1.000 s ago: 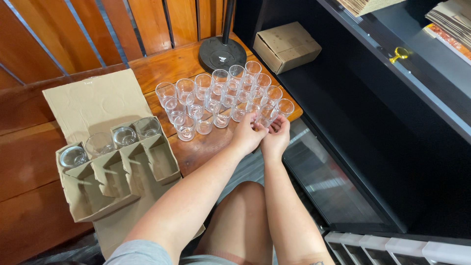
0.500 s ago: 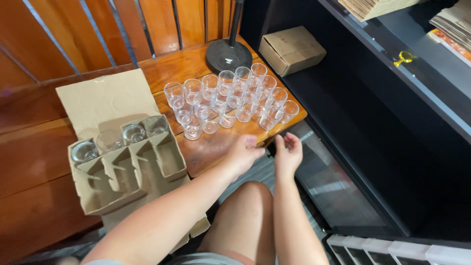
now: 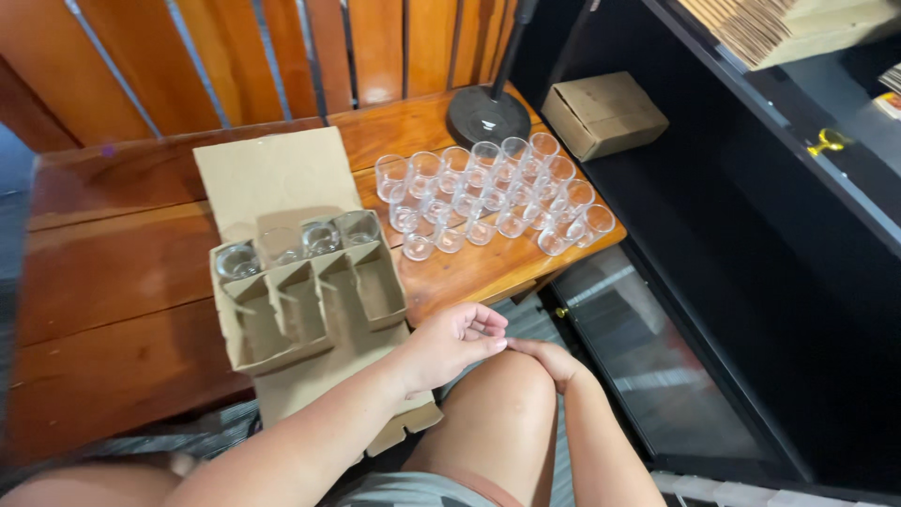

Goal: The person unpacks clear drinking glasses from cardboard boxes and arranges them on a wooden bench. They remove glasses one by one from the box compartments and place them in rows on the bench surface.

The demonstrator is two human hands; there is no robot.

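Head view looks down on a reddish-brown wooden tabletop (image 3: 122, 272) with both bare hands drawn back to the person's raised knee at 6 o'clock. Left hand (image 3: 450, 343) hangs just off the tabletop's near edge, palm turned up, fingers (image 3: 483, 324) loosely curled and gripping nothing. Right hand (image 3: 549, 359) lies on the knee just beside it, its fingers mostly hidden behind the leg, so I cannot tell whether they are spread or closed; nothing shows in it.

Nearest thing is a brown cardboard divider tray with a flat lid flap (image 3: 300, 300), at 9 o'clock of the hands. Its far row holds four small clear glasses (image 3: 321, 235); the near row's four cells show no glass. At 12 o'clock stands a cluster of small clear drinking glasses (image 3: 488, 192), roughly twenty, packed close in rows. Beyond them sits one round black lamp base (image 3: 488, 115), and at 1 o'clock one closed brown cardboard box (image 3: 605, 113) on a black shelf unit (image 3: 751, 235).
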